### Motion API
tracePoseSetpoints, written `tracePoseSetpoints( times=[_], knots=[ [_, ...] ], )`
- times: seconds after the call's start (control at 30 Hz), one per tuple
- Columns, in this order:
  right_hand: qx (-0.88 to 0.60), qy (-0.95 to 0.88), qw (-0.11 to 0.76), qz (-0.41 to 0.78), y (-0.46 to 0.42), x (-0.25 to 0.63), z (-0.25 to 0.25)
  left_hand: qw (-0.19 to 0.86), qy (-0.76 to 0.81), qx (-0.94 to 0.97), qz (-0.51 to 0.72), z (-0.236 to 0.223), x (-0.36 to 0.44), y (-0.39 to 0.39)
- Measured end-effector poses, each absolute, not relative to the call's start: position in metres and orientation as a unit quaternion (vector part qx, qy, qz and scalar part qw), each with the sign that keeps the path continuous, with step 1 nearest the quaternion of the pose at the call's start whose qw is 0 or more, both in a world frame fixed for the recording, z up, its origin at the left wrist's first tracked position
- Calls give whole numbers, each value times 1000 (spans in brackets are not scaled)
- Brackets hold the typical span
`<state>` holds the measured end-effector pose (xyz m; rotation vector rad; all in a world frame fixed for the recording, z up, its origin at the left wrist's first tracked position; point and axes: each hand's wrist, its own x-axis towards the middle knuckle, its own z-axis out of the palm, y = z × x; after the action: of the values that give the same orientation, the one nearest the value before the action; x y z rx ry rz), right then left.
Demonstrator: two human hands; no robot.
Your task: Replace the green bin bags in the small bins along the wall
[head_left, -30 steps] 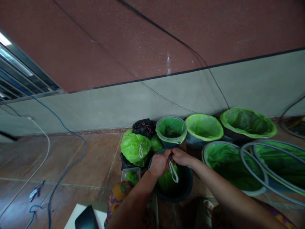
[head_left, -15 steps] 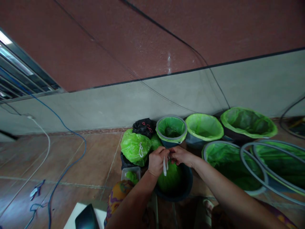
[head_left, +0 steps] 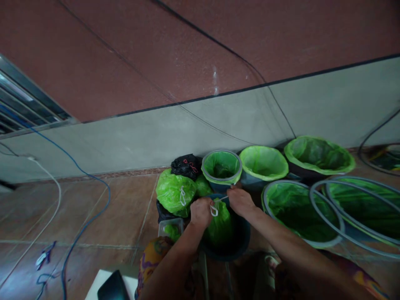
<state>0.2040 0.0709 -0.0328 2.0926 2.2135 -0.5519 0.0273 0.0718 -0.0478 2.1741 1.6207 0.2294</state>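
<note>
A green plastic bag (head_left: 220,227) sits bunched inside a dark blue bin (head_left: 242,241) right in front of me. Its white drawstring (head_left: 215,207) runs between both my hands above the bag's neck. My left hand (head_left: 201,211) pinches the string's looped end. My right hand (head_left: 240,201) holds the other end, pulled a little to the right. Both hands hover over the bin's mouth.
A tied green bag (head_left: 173,192) and a black bag (head_left: 186,165) lie to the left by the wall. Several green-lined bins (head_left: 264,163) stand behind and to the right. A small clear tub (head_left: 170,228) is by the bin. Blue and white cables (head_left: 86,216) cross the tiled floor.
The bag's neck has been gathered shut. My hands, close together a second ago, have drawn apart, stretching the white string sideways between them.
</note>
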Motion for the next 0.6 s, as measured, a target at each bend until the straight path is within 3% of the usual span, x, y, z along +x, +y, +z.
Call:
tracePoseSetpoints(
  times=[0.13, 0.27, 0.43, 0.6],
  knots=[
    [676, 709, 51, -194, 71, 212, -33, 272, 641, 714, 77, -51, 22, 77],
    [658, 718, 44, -222, 72, 211, -33, 422, 647, 613, 167, -56, 28, 85],
    [651, 724, 4, -231, 74, 206, -30, 621, 578, 425, 315, -58, 42, 83],
    [630, 728, -82, -258, 75, 204, -22, 678, 527, 375, 349, -59, 46, 79]
  ],
)
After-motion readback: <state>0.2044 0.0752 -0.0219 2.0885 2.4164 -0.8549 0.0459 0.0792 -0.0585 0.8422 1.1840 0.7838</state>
